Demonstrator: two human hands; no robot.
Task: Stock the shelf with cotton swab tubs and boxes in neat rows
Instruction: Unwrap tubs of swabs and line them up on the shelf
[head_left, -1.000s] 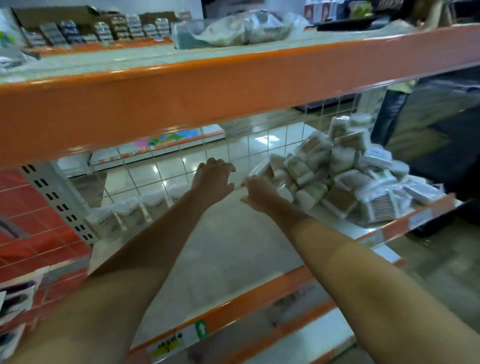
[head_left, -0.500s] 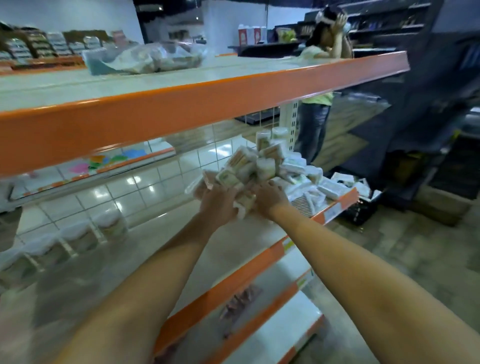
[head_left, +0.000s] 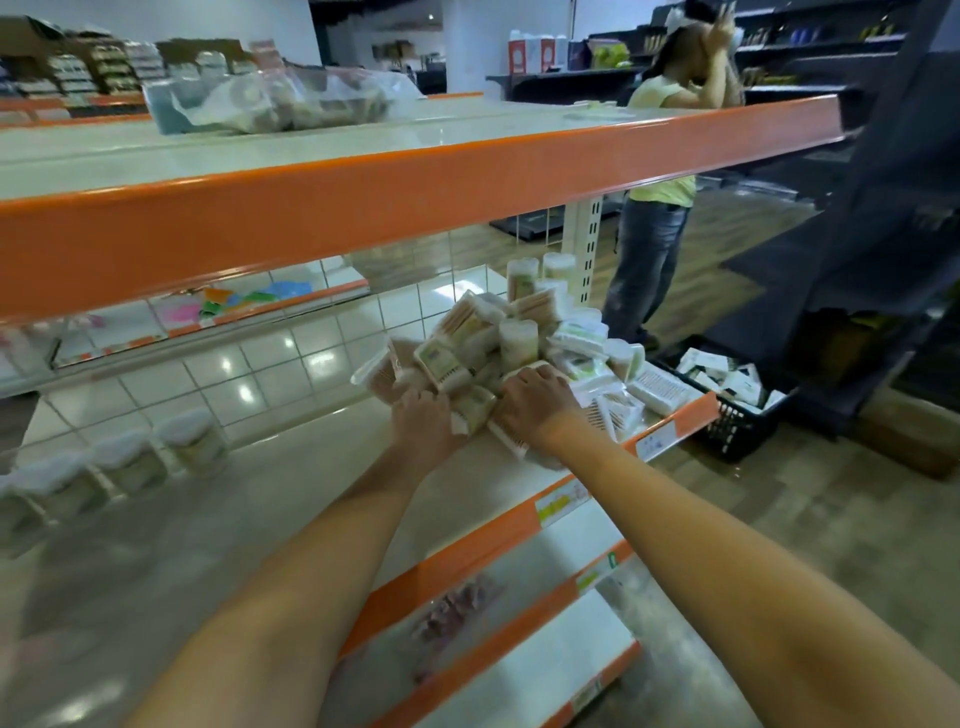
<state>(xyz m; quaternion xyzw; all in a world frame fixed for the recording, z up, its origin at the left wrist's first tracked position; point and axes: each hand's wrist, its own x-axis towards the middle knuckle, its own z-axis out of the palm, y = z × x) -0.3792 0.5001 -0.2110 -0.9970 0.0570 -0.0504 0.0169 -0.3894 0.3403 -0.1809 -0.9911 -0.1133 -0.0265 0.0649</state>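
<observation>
A loose pile of cotton swab boxes and tubs (head_left: 511, 340) lies at the right end of the pale shelf (head_left: 291, 499), up to its orange front edge. Both my hands are in the near side of the pile. My left hand (head_left: 422, 422) grips a flat swab box (head_left: 474, 410) at the pile's left foot, with its fingertips hidden among the packs. My right hand (head_left: 535, 401) curls its fingers over another box on the pile's front. A row of white-lidded swab tubs (head_left: 132, 462) stands along the back left of the shelf.
The orange beam of the upper shelf (head_left: 415, 192) hangs just above the pile, and a plastic bag (head_left: 280, 98) lies on that shelf. A black basket of white boxes (head_left: 740, 421) sits on the floor to the right. A person (head_left: 654, 218) stands behind the shelf end.
My view has swung right and closer to the pile. Both hands have moved from the bare shelf middle into the pile and closed on boxes.
</observation>
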